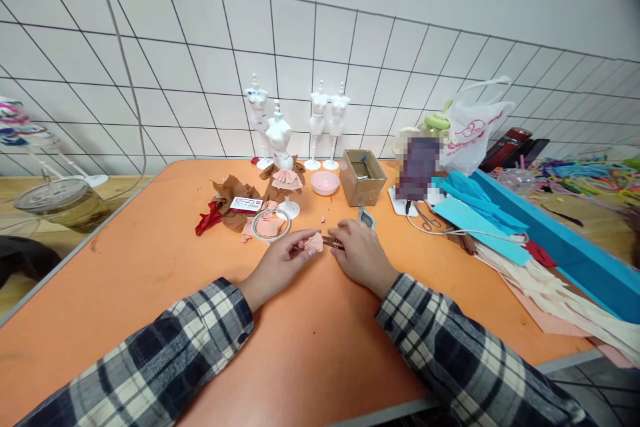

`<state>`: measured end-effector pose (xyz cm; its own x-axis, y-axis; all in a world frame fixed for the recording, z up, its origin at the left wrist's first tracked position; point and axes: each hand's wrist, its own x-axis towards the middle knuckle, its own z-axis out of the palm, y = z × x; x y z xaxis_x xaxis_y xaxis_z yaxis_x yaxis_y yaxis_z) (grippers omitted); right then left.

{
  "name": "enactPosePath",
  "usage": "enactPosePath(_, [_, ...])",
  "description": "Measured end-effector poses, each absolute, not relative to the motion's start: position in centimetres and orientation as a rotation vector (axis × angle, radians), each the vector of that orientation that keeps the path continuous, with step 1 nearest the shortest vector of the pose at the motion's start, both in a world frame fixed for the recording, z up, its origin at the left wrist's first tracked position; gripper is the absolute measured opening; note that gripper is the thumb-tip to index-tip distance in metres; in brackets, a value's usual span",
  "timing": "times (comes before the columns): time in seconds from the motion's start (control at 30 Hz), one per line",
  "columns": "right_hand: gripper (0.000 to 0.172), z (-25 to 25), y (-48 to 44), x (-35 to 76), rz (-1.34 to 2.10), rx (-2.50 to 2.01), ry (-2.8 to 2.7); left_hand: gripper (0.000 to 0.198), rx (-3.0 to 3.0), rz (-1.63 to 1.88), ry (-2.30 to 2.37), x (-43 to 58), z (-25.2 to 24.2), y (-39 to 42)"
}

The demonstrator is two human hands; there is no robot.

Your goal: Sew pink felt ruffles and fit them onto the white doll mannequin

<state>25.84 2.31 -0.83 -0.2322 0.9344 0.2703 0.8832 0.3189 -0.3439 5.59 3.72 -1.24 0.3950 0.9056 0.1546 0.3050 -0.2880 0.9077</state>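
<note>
My left hand pinches a small ruffled piece of pink crepe paper between thumb and fingers. Facing it, my right hand is closed on a pair of small scissors; their dark blades point left at the paper's edge, and the handles are hidden in my palm. Just beyond my hands stands a white mini dress form with a pink ruffled skirt. A roll of light tape lies near my left hand on a pink paper piece, beside a small red-and-white box.
Behind stand a pink bowl, a cardboard box and several more dress forms. Brown crepe paper lies at left. To the right are a phone on a stand, scissors, blue paper sheets and cream strips.
</note>
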Motion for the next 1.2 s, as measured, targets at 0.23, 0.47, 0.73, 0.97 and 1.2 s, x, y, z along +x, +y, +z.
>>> enactPosePath(0.23, [0.031, -0.6, 1.6, 24.6, 0.944, -1.325, -1.766, 0.035, 2.064, 0.851, 0.982, 5.5, -1.4, 3.4])
enactPosePath(0.47, [0.037, -0.8, 1.2, 23.7, 0.951, -1.249, -1.751, 0.034, 1.9, 0.893, 0.949, 5.7, -2.4, 3.5])
enactPosePath(0.73, [0.025, -1.6, 1.8, 23.3, 1.335, -1.162, -1.264, 0.031, 1.561, 0.835, 0.829, 5.7, -1.5, 3.7])
enactPosePath(0.97, [0.021, -1.8, 2.0, 23.7, 1.132, -1.223, -1.407, 0.034, 1.58, 0.71, 0.94, 5.5, -1.1, 4.0])
enactPosePath(1.2, [0.025, -1.5, 1.9, 24.1, 1.232, -1.22, -1.587, 0.037, 1.639, 0.636, 0.934, 5.4, -1.3, 3.8])
